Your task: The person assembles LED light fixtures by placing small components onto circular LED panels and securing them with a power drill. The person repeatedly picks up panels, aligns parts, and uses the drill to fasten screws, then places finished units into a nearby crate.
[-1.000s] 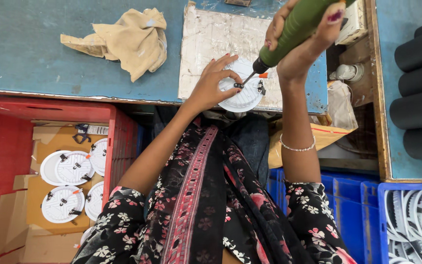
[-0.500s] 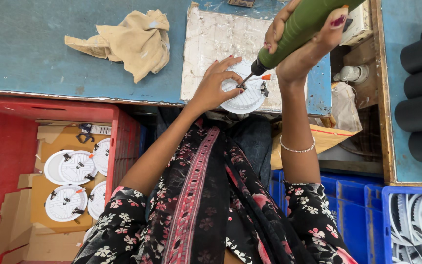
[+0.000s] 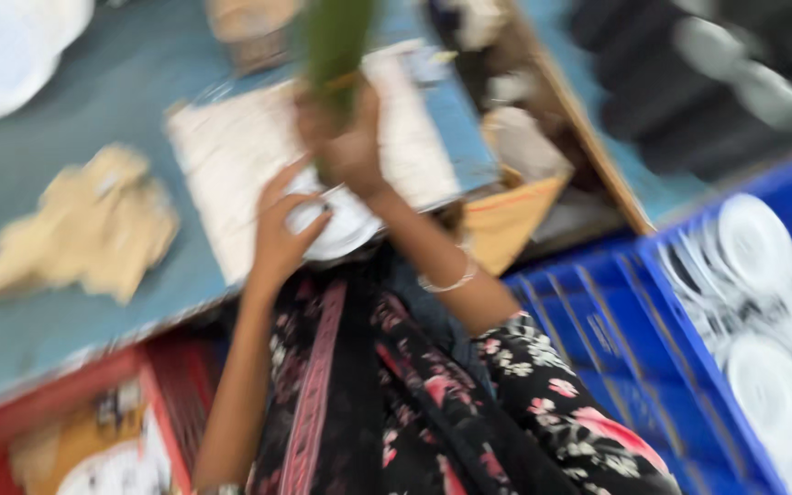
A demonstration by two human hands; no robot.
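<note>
A: What is on the blue-grey worktable (image 3: 66, 183)?

B: A pale square mat (image 3: 231, 156). At its near edge lies the round white plastic disc (image 3: 346, 229).

A: And the hands?

B: The right hand (image 3: 350, 137) is wrapped around the green cylindrical power screwdriver (image 3: 336, 41), its long axis pointing down to the disc just below. The left hand (image 3: 281, 234) presses the disc's left side, fingers spread. The picture is blurred.

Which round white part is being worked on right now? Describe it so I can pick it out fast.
Start at the pale worn mat on the blue-grey bench. At its near edge the left hand presses down a white disc, with the right hand holding a green screwdriver over it. The other white discs lie in the blue crate.
</note>
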